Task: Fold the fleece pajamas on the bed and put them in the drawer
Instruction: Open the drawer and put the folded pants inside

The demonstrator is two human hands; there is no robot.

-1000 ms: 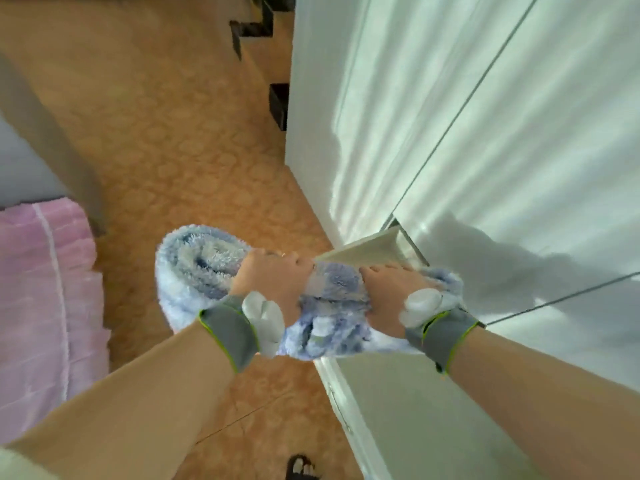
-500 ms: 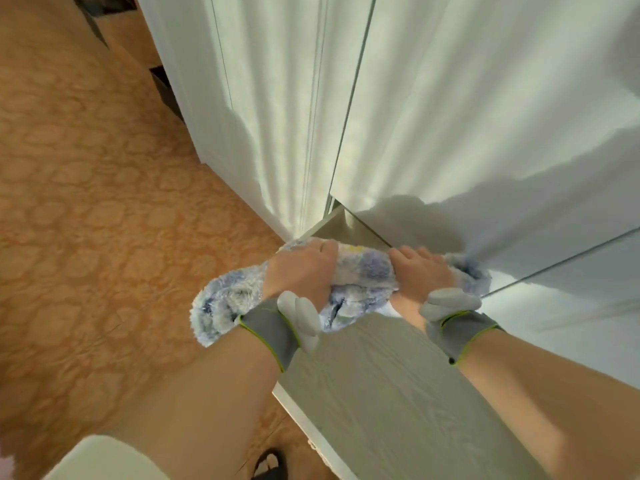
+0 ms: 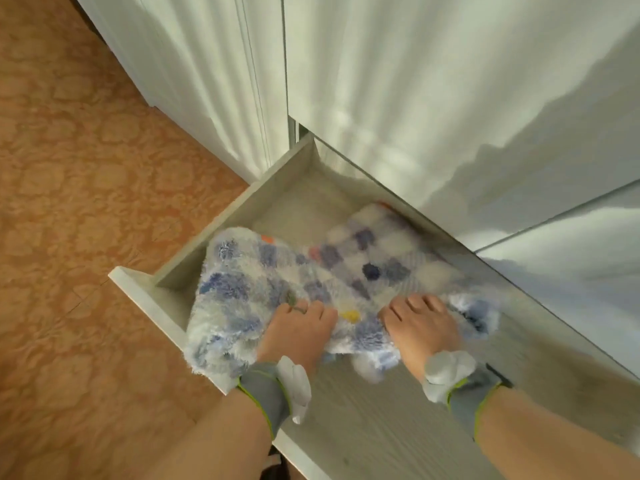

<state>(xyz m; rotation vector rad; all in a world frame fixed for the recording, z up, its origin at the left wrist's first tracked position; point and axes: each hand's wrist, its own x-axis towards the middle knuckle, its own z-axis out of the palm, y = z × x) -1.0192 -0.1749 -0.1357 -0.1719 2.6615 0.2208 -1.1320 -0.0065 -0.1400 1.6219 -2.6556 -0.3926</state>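
- Folded fleece pajamas are in the open drawer. The near-left end bulges over the front-left corner and the far end is down by the back edge.
- Left hand and right hand both grip the near edge, fingers curled into the pile.
- Looks light, soft and floppy, not slippery. Folds would likely spring open if let go loosely.
- Best hold is probably across the near fold, pressing flat, then tucking the overhang inside.
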